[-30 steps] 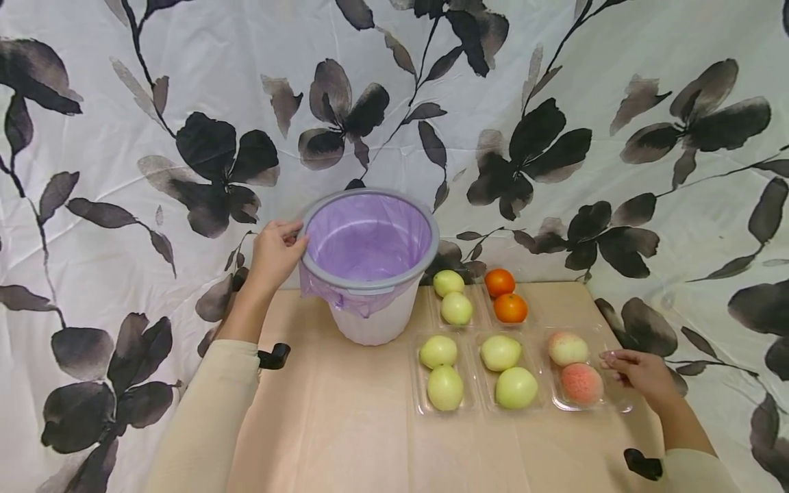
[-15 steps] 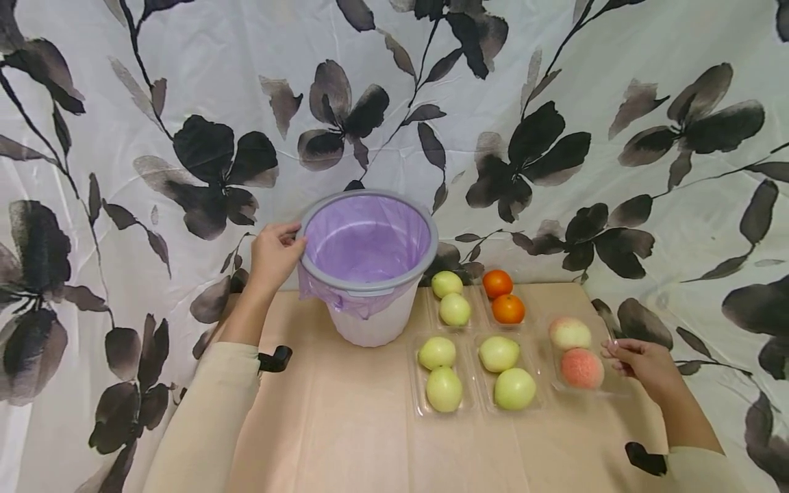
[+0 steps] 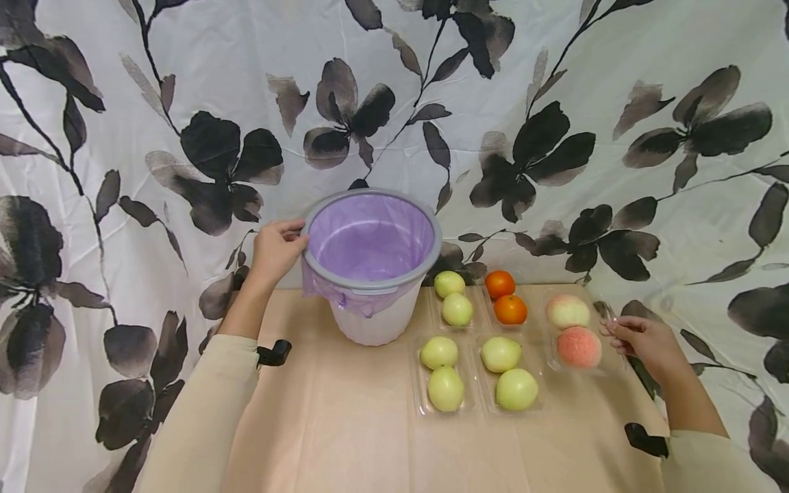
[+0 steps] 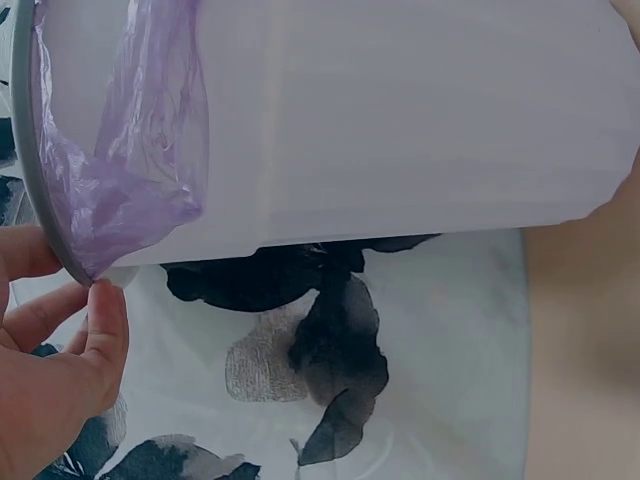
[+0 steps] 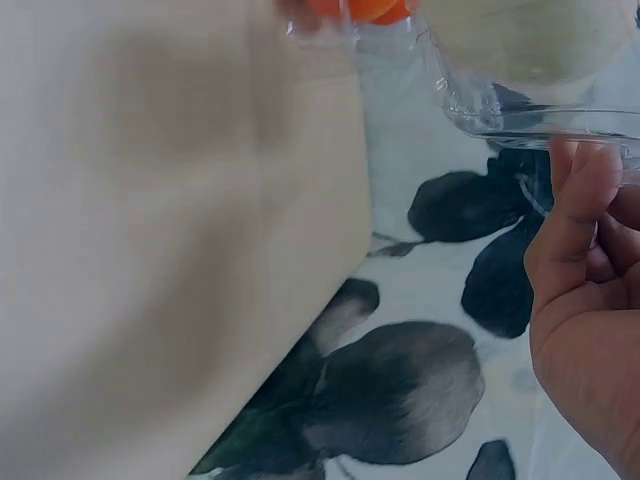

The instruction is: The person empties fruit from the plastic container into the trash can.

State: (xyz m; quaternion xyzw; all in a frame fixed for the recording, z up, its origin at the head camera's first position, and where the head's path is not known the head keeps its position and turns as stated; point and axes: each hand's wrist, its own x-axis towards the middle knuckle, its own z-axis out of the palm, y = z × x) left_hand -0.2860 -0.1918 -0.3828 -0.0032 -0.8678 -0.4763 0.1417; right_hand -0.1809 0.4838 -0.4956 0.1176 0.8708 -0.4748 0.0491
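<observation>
Right hand (image 5: 590, 310) over here is pinching the edge of a clear plastic tray (image 5: 500, 130), holding it up against the white cloth (image 5: 400, 390) with big dark leaves on it. There's a pale round fruit (image 5: 540, 40) in the tray, only partly showing. Farther off I can see a bit of orange fruit (image 5: 365, 8) by some clear plastic, and soft shadows (image 5: 170, 330) lie across the tan bench (image 5: 60, 180).
</observation>
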